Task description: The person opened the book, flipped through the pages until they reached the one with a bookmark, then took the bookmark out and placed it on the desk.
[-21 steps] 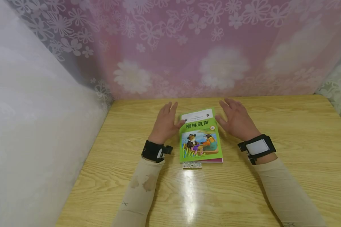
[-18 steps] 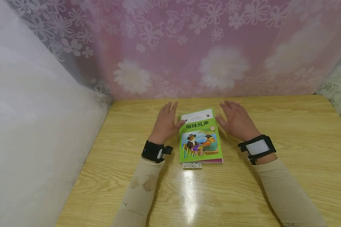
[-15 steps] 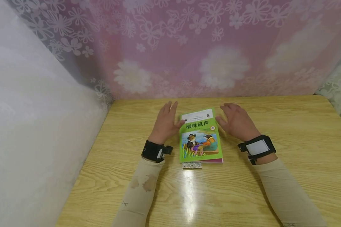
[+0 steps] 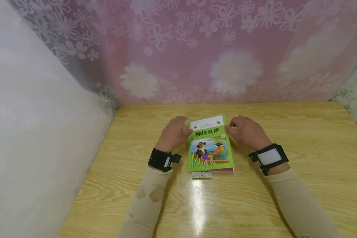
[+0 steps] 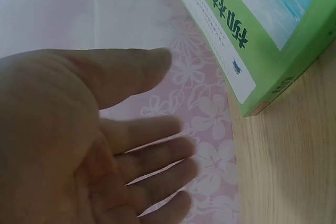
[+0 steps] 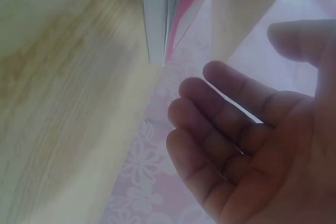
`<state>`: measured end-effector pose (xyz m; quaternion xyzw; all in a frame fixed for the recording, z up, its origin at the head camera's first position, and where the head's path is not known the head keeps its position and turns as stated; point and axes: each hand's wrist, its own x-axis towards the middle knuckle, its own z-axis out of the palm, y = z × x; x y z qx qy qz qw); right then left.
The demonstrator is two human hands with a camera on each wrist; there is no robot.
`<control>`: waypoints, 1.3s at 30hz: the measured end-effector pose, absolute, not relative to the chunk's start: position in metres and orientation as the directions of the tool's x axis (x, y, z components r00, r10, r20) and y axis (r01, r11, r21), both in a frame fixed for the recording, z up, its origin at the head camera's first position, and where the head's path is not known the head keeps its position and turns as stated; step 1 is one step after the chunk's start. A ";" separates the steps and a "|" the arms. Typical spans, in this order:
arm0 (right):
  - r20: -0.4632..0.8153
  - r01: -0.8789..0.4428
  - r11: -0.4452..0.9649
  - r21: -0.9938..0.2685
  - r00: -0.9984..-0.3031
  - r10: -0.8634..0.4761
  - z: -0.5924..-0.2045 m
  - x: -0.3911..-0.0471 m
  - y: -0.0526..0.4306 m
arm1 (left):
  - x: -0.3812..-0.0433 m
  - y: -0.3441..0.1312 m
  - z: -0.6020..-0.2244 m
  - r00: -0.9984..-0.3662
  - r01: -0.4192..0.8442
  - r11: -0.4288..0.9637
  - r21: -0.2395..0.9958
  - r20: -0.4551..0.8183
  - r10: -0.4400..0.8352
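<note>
The green book [image 4: 210,142] is lying on the desk [image 4: 315,145], the left hand [image 4: 173,134] hovering by its 9 o'clock edge, the right hand [image 4: 250,133] by 3, each grip wide, holding nothing. Seemingly reaching, they are likely needing to pinch both edges next.

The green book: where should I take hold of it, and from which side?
Probably by the spine of the green book, from its left, beside the left hand: fingers against the spine, thumb on top. The spine looks closed; the opposite page edge shows gaps, so gripping there might splay it.
</note>
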<state>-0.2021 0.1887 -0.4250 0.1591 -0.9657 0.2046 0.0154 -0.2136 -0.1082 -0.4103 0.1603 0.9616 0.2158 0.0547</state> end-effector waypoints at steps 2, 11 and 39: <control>0.074 -0.303 0.867 -0.395 -0.951 -0.299 -0.426 -0.201 0.187 | -0.212 -0.108 -0.413 -0.935 0.286 0.851 0.440 -0.066 0.348; 0.043 -0.309 0.855 -0.417 -0.946 -0.321 -0.431 -0.200 0.186 | -0.210 -0.100 -0.420 -0.860 0.385 0.824 0.415 -0.162 0.484; 0.049 -0.345 0.799 -0.492 -0.928 -0.370 -0.437 -0.205 0.175 | -0.203 -0.088 -0.417 -0.863 0.330 0.867 0.374 -0.252 0.438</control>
